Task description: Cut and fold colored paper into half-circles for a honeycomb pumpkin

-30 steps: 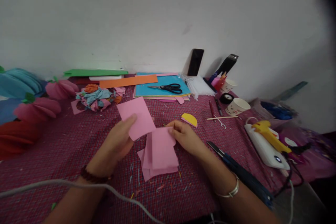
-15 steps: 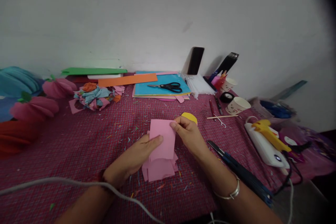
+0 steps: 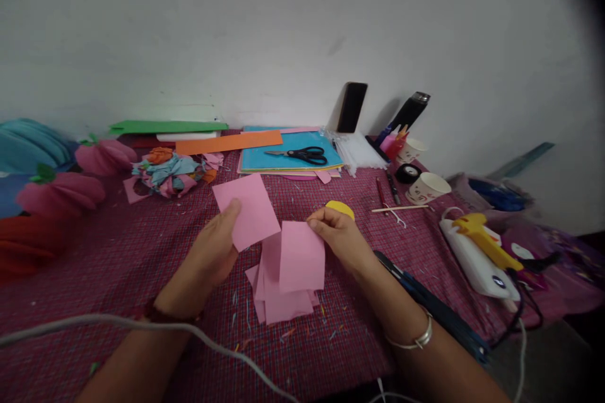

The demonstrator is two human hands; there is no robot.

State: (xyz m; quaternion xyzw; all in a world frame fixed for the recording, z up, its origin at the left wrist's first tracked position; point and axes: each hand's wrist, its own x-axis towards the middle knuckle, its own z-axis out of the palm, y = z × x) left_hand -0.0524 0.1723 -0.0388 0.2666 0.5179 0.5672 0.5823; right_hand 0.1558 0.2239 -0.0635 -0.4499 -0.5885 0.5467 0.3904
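Pinched under the thumb of my left hand (image 3: 215, 242) is a pink paper rectangle (image 3: 255, 211), perhaps several sheets thick, tilted and raised off the table. My right hand (image 3: 340, 233) grips the top right corner of another pink sheet (image 3: 302, 258) between thumb and fingers. That sheet hangs over a loose, fanned pile of pink sheets (image 3: 286, 308) on the cloth. A yellow-topped half-round piece (image 3: 341, 208) lies just behind my right fingers, partly hidden. The two held papers are close together at their near edges.
Scissors (image 3: 305, 155) rest on blue sheets (image 3: 265, 160) at the back. A utility knife (image 3: 435, 312) lies by my right forearm. On the right are a yellow glue gun (image 3: 486, 242) and paper cups (image 3: 428, 189). Paper pumpkins (image 3: 61, 195) stand left; a white cable (image 3: 208, 343) crosses the front.
My left hand came in over the pile to the sheet at my right hand, then swung back left with its paper. My right hand now holds a sheet up by its corner.
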